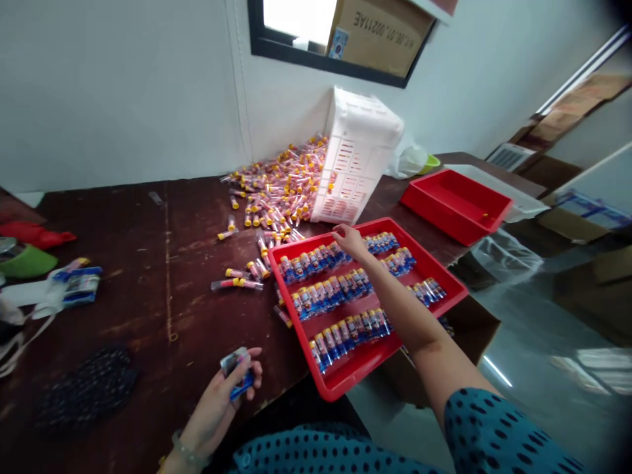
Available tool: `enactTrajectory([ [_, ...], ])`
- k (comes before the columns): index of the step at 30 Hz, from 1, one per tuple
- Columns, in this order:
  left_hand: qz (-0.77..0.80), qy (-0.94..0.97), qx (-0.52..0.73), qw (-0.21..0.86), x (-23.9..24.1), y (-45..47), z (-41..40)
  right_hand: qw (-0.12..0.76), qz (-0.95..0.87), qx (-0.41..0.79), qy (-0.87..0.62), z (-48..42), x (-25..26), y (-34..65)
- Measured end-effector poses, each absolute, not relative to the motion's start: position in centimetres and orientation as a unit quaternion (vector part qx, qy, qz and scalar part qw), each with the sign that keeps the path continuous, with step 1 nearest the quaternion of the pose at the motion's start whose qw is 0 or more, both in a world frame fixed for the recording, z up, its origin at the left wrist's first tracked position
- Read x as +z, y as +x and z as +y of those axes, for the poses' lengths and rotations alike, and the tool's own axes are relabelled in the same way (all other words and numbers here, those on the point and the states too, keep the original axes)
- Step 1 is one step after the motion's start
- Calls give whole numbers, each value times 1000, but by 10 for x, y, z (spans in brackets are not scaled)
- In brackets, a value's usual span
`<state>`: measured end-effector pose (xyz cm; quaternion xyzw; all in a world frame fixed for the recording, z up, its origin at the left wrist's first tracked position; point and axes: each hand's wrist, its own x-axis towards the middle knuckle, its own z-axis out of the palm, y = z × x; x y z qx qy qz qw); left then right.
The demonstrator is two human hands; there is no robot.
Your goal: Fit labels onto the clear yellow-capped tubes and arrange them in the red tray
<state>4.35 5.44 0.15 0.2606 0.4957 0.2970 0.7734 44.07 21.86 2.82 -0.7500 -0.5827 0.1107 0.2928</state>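
Tabletop of dark red-brown stretches from left to centre. On its right, a shallow red plastic tray juts past the near edge. Beyond the tray, a white plastic crate leans on its side, with a red bin to the far right. Left of the crate spreads a heap of yellow-capped clear tubes. The right hand reaches across to the tray's far side, fingers bent; whether it grips anything I cannot tell. The left hand, near, clasps a small blue printed packet. Blue-wrapped tubes stand in rows inside the tray.
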Motion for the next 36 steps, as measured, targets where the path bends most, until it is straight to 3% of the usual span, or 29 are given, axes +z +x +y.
enactTrajectory([
  [5, 486, 266, 309, 773, -6, 49, 54, 247, -731, 178, -610, 224, 30, 312],
  [9, 482, 314, 344, 742, 0, 48, 53, 66, -820, 148, -548, 217, 14, 207],
  [14, 471, 284, 388, 740, 12, 23, 55, 22, -815, 136, -562, 205, 10, 179],
  [18, 490, 289, 414, 710, 9, 10, 55, 48, -848, 181, -496, 184, 27, 201],
  [22, 499, 294, 457, 675, 7, 20, 55, 202, -855, 322, -352, 139, 44, 214],
  [25, 486, 307, 461, 676, 10, 32, 53, 272, -830, 357, -331, 108, 46, 213],
  [30, 467, 335, 437, 692, 16, 34, 51, 319, -786, 365, -383, 96, 43, 218],
  [36, 470, 343, 397, 709, 18, 28, 51, 300, -785, 393, -375, 93, 47, 227],
])
